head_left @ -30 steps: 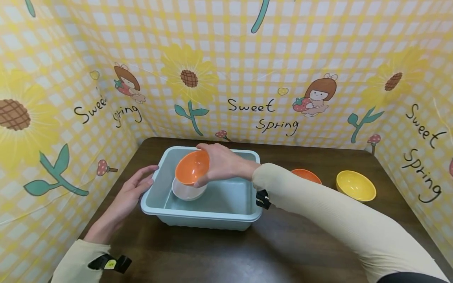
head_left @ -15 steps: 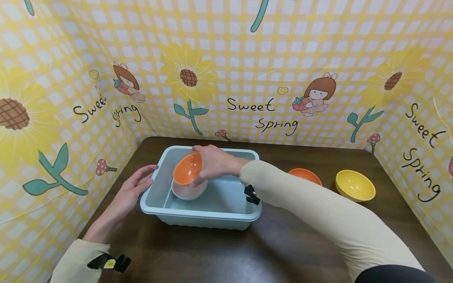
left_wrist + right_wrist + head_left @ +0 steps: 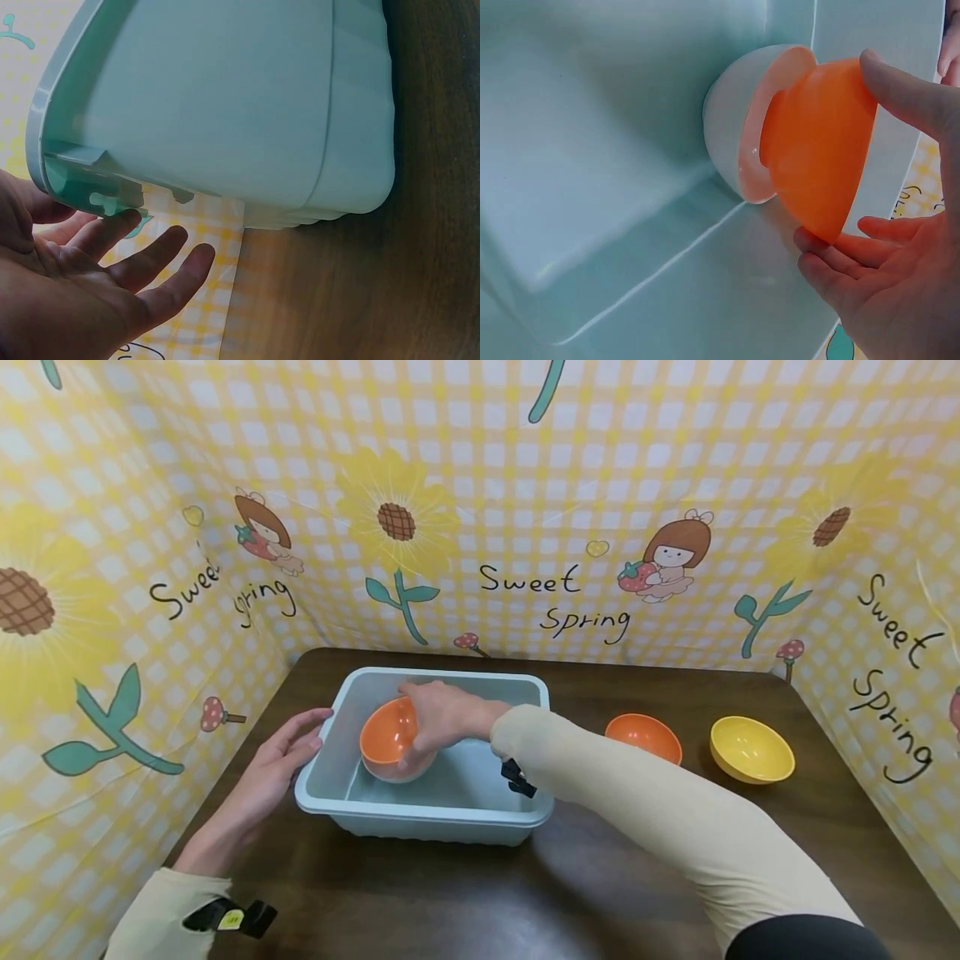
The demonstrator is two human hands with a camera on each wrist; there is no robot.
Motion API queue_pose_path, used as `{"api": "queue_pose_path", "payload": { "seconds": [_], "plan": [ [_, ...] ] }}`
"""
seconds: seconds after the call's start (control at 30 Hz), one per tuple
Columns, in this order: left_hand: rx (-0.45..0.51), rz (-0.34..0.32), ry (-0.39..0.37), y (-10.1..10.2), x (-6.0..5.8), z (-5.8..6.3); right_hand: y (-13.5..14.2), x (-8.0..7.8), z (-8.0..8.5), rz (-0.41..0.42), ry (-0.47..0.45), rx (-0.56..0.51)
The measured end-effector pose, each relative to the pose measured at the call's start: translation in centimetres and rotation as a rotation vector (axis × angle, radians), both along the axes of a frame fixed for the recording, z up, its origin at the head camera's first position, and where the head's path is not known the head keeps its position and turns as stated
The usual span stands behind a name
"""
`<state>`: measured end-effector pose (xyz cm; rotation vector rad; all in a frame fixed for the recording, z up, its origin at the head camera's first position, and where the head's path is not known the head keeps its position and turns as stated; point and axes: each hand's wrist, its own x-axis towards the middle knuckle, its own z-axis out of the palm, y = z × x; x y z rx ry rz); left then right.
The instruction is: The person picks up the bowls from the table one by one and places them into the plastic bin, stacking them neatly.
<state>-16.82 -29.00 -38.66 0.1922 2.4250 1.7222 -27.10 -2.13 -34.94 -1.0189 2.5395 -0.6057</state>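
Note:
My right hand (image 3: 448, 717) holds an orange bowl (image 3: 386, 732) by its rim, inside a pale blue plastic basin (image 3: 420, 814). Thumb and fingers lie on opposite sides of that bowl in the right wrist view, and its base (image 3: 769, 127) dips into the mouth of a white bowl (image 3: 731, 112) standing on the basin floor. Whether the two bowls touch, I cannot tell. At the basin's left side, my left hand (image 3: 273, 767) touches the rim. Its fingers (image 3: 161, 259) are spread and fairly straight beneath the rim in the left wrist view.
Right of the basin, a second orange bowl (image 3: 643, 737) and a yellow bowl (image 3: 752, 750) stand on the dark wooden table (image 3: 450, 893). A yellow checked cloth (image 3: 510, 510) printed with flowers walls in the back and both sides.
The right hand has lowered the orange bowl and moved it slightly left, down into the white bowl's mouth. More of the other orange bowl shows beyond the sleeve. The left hand stays at the rim.

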Motion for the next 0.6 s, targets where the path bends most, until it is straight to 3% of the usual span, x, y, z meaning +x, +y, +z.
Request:
{"api": "queue_pose_path", "payload": {
  "seconds": [0.6],
  "plan": [
    [-0.007, 0.007, 0.008, 0.0, -0.1, 0.0, -0.8, 0.9, -1.9, 0.001, -0.024, 0.011]
  ]
}}
